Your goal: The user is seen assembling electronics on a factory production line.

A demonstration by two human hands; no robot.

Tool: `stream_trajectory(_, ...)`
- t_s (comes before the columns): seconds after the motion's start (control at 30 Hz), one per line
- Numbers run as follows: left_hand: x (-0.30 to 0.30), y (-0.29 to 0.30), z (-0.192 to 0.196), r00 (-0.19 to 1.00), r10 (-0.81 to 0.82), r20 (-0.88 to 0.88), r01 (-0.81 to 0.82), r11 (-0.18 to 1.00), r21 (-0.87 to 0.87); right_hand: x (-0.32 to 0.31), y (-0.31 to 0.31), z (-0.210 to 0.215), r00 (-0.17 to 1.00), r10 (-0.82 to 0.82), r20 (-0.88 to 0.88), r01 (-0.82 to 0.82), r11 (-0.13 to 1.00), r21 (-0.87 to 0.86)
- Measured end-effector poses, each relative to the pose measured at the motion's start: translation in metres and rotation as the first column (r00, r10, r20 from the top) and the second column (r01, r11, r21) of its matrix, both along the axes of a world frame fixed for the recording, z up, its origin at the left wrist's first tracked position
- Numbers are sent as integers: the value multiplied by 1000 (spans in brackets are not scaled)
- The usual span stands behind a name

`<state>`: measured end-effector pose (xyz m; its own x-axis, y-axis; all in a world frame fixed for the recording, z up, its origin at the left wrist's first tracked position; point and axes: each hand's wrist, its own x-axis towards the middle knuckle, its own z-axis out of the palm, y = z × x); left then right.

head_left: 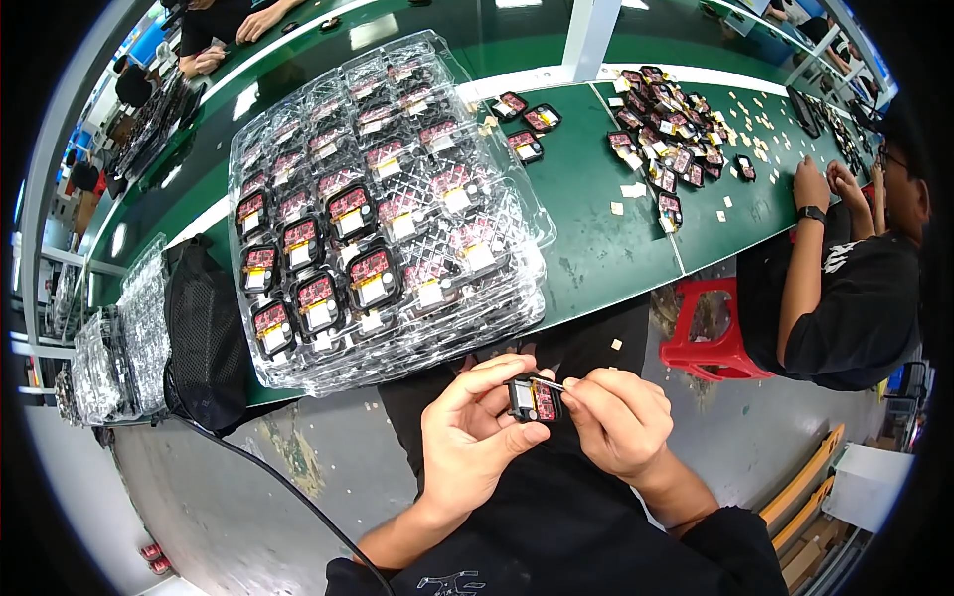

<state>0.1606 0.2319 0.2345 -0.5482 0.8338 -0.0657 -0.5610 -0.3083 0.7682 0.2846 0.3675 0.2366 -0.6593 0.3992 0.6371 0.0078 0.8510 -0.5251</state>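
Note:
Above my lap, my left hand [472, 427] grips a small black device housing [535, 399] between thumb and fingers. Inside its open face are a red circuit board and a silvery block. My right hand [621, 417] pinches a thin, light-coloured tool [549, 382], whose exact kind is too small to tell. Its tip reaches the housing's upper edge. Just beyond my hands rises a stack of clear plastic trays [527, 298]. Several similar housings [373, 276] sit in the top tray, mostly toward its near left part.
Several loose housings [676, 129] are heaped on the green table [586, 268], among scattered pale scraps [760, 124]. A black mesh bag [204, 338] stands left of the trays. A black cable [288, 487] runs past my left forearm. On the right a co-worker [855, 268] sits by a red stool [711, 333].

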Motion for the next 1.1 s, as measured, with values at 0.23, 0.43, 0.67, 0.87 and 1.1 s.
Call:
stream_trajectory(0.23,-4,-2,1,998,-8,-67,8,1000,-6,-1,2,2,1000,5,21,-5,1000,6)
stream_trajectory(0.43,-5,-1,5,997,-15,-75,16,1000,4,2,4,7,1000,27,2,-27,998,-64)
stream_trajectory(0.67,-5,-2,2,995,-44,-91,44,999,0,4,6,13,994,99,42,-69,884,-462)
stream_trajectory(0.87,-5,-3,1,995,-32,-99,33,999,2,5,3,15,995,38,97,-9,961,-277)
stream_trajectory(1.1,-6,-4,1,994,-34,-103,32,999,-20,2,1,9,999,-21,50,23,999,-47)
